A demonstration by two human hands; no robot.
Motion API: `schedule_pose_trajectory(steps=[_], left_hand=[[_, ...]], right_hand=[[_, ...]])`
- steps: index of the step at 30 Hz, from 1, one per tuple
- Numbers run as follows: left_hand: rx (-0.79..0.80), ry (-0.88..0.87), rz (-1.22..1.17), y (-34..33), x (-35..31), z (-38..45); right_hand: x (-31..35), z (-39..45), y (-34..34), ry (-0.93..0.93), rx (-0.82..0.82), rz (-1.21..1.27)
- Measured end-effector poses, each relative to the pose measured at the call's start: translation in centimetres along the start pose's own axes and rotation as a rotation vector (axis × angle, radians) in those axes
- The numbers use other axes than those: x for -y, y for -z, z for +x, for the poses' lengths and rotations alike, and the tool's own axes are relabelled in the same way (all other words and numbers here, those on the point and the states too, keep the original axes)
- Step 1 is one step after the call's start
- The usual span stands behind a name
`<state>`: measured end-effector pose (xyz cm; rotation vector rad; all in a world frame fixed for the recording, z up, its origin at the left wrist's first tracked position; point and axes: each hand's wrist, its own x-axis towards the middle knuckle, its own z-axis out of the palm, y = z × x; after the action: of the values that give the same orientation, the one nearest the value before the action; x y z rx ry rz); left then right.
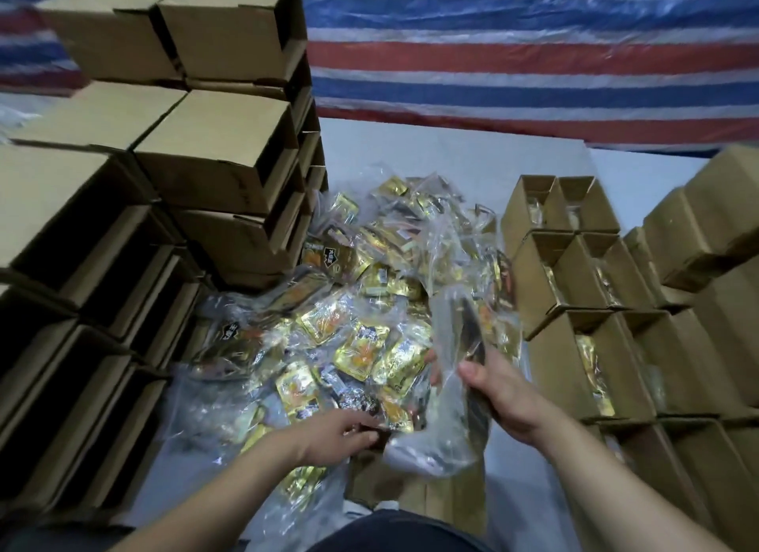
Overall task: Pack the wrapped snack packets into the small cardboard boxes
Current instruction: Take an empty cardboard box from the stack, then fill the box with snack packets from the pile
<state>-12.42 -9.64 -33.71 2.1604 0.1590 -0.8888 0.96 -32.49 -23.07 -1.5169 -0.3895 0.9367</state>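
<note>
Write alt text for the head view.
The right hand grips a clear-wrapped snack bundle while the left hand pinches packets in the gold pile. Stacked empty boxes stand left, open part-filled boxes right.

A makeshift packing workroom: stacked cardboard boxes (213, 157), heaped snack packets (361, 305), striped tarpaulin (513, 58) backdrop.

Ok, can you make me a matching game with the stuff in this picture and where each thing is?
Things:
1. stacked boxes
2. open boxes with packets inside
3. pile of gold packets
4. striped tarp

Places:
A. in the middle
B. at the back
C. on the left
D. on the right

Pairs: 1-C, 2-D, 3-A, 4-B
</note>
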Motion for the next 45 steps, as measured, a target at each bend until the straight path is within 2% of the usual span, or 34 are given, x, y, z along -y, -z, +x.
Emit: schedule_pose_trajectory(steps=[2, 6, 12, 16, 20, 27, 31, 34, 36, 43, 45], left_hand=[[-0.014, 0.022, -0.071, -0.6, 0.8, 0.0], [-0.056, -0.002, -0.099, -1.2, 1.5, 0.1], [-0.083, -0.041, -0.178, -1.5, 1.4, 0.0], [-0.132, -0.025, -0.164, -1.8, 1.6, 0.1], [-0.131, -0.035, -0.217, -1.9, 1.8, 0.3], [-0.155, -0.021, -0.221, -1.7, 1.9, 0.5], [-0.164, -0.017, -0.188, -1.9, 2.2, 0.4], [-0.187, -0.008, -0.180, -2.2, 2.1, 0.4], [-0.212, -0.017, -0.182, -2.3, 2.1, 0.3], [-0.273, -0.014, -0.158, -3.3, 2.1, -0.2], [-0.282, -0.012, -0.156, -3.3, 2.2, -0.2]], right_hand=[[-0.8, -0.5, -1.1, -0.031, 0.037, -0.086], [-2.7, -1.0, -2.7, -0.038, 0.105, -0.437], [-6.0, -1.9, -3.8, 0.135, 0.271, -0.993], [-6.7, -1.8, -4.2, 0.188, 0.319, -1.168], [-7.3, -0.7, -4.3, 0.063, 0.459, -1.147], [-8.8, 1.0, -4.6, -0.189, 0.558, -0.997], [-10.7, 2.2, -5.0, -0.288, 0.579, -1.146], [-12.6, 2.7, -6.0, -0.292, 0.577, -1.315], [-13.8, 2.9, -6.4, -0.290, 0.552, -1.342], [-14.8, 2.7, -6.2, -0.472, 0.461, -1.044], [-13.7, 2.7, -5.9, -0.468, 0.468, -0.992]])
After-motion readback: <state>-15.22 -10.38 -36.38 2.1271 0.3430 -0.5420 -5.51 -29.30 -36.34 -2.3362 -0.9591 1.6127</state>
